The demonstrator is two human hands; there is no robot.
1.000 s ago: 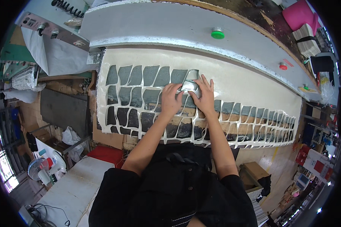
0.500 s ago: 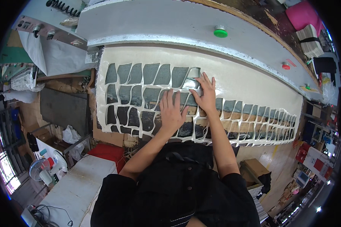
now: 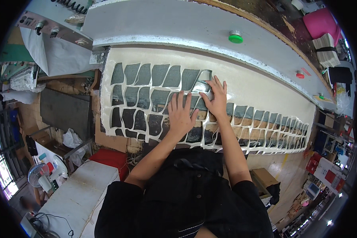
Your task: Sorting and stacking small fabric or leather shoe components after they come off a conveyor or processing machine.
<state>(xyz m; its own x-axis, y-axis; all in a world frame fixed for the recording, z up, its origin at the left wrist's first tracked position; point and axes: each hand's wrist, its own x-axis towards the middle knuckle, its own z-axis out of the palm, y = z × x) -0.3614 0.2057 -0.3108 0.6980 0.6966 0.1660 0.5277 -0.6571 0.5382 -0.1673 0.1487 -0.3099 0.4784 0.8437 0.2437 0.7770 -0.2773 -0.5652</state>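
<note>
A long pale sheet point(image 3: 261, 85) lies across the workbench, its near part cut into a lattice with rows of dark grey shaped pieces point(image 3: 142, 73). My left hand point(image 3: 181, 115) rests flat on the pieces near the middle, fingers spread. My right hand point(image 3: 217, 99) lies flat just right of it, fingertips touching a cut metal die point(image 3: 204, 77) standing on the sheet. Neither hand holds anything.
A grey press beam point(image 3: 178, 23) runs along the far side with a green button point(image 3: 235, 38) and a red button point(image 3: 300, 74). A dark board point(image 3: 63, 111), a red box point(image 3: 109, 158) and a small fan point(image 3: 41, 174) sit at the left.
My left hand has let go of the die and slid down toward me onto the dark pieces. My right hand stays by the die with fingers flat.
</note>
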